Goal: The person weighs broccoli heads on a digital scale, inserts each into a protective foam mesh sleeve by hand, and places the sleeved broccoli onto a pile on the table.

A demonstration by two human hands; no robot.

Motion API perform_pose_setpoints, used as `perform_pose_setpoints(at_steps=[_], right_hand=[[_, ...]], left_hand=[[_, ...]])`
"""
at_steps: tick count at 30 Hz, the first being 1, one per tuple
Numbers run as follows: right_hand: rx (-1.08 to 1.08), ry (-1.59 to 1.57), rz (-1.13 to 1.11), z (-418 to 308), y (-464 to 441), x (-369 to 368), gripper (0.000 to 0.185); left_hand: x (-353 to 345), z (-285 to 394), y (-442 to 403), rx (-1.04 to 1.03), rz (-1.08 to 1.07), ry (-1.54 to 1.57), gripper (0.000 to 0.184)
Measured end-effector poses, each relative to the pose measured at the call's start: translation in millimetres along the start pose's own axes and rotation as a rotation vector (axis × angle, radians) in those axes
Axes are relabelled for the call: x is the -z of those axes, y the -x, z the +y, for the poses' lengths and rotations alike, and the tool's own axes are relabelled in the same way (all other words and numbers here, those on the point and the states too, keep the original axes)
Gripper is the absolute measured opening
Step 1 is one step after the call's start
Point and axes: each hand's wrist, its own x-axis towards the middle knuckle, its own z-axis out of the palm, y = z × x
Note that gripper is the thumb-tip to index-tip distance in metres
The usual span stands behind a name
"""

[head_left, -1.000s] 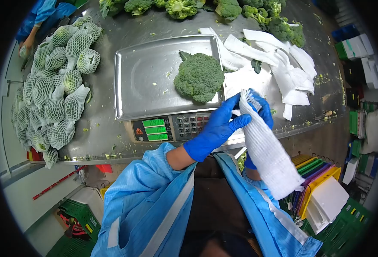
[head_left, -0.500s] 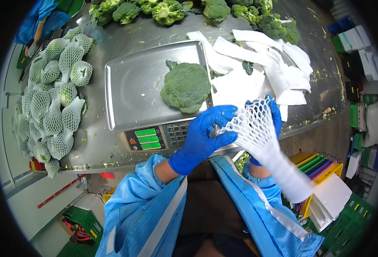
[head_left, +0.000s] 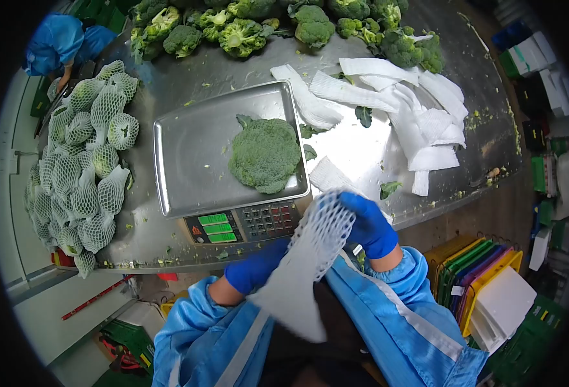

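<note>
My right hand [head_left: 371, 226], in a blue glove, grips the upper end of a white foam net sleeve [head_left: 313, 258]. The sleeve hangs down in front of my body, its mesh stretched near the top and bunched lower down. My left hand [head_left: 258, 264], gloved in blue too, is behind the sleeve's left side, so its fingers are hidden. A broccoli head [head_left: 265, 155] rests on the steel pan [head_left: 187, 151] of a weighing scale, just beyond my hands. The scale's green display [head_left: 216, 227] is lit.
Netted broccoli heads [head_left: 81, 171] are heaped at the left. Bare broccoli [head_left: 242, 37] lines the far side. Flat white net sleeves [head_left: 426, 126] lie right of the scale. A co-worker in blue [head_left: 58, 45] is at the upper left; coloured crates [head_left: 471, 277] stand lower right.
The net sleeve has moved left and swung across in front of my left hand. My right hand has come left and down with it. The broccoli stays on the scale.
</note>
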Motion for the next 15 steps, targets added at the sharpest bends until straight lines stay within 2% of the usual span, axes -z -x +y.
perform_pose_setpoints(at_steps=[1, 2, 3, 4, 5, 7, 8, 9, 10, 11, 12, 13, 15], right_hand=[[-0.037, 0.233, 0.014, 1, -1, 2, 0.029], [-0.073, 0.464, 0.029, 2, -2, 3, 0.031], [-0.095, 0.895, 0.117, -6, -7, -11, 0.037], [0.063, 1.118, 0.313, 1, -19, 4, 0.039], [0.283, 1.121, 0.326, 3, -32, 9, 0.044], [0.68, 1.088, 0.325, 5, -62, 2, 0.054], [0.85, 1.055, 0.309, 7, -77, -4, 0.059], [0.843, 1.208, 0.34, 7, -89, 0, 0.066], [0.746, 1.263, 0.456, 12, -100, -3, 0.061], [0.836, 1.326, 0.424, 20, -109, 2, 0.054], [0.93, 1.388, 0.388, 24, -116, 6, 0.047], [0.918, 1.416, 0.383, 25, -112, 0, 0.041], [0.856, 1.328, 0.368, 36, -93, -25, 0.038]], left_hand=[[5, -3, -1, -0.184, -0.099, -0.318, 0.033], [29, -15, -7, 0.088, 0.127, -0.708, 0.03], [35, -6, -8, -0.058, 0.413, -0.52, 0.026], [41, 3, -9, -0.253, 0.667, -0.347, 0.021], [73, -10, -12, -0.424, 0.8, -0.697, 0.026], [56, 21, -26, -0.684, 0.926, -0.594, 0.038], [62, 27, -34, -0.687, 0.931, -0.593, 0.038], [70, 30, -43, -0.728, 0.953, -0.627, 0.038], [80, 29, -52, -0.772, 0.974, -0.662, 0.037], [114, 4, -70, -0.737, 0.829, -0.512, 0.036], [149, -20, -86, -0.526, 0.647, -0.163, 0.036], [148, -17, -84, -0.535, 0.649, -0.162, 0.036], [131, -14, -62, -0.403, 0.497, 0.2, 0.046]])
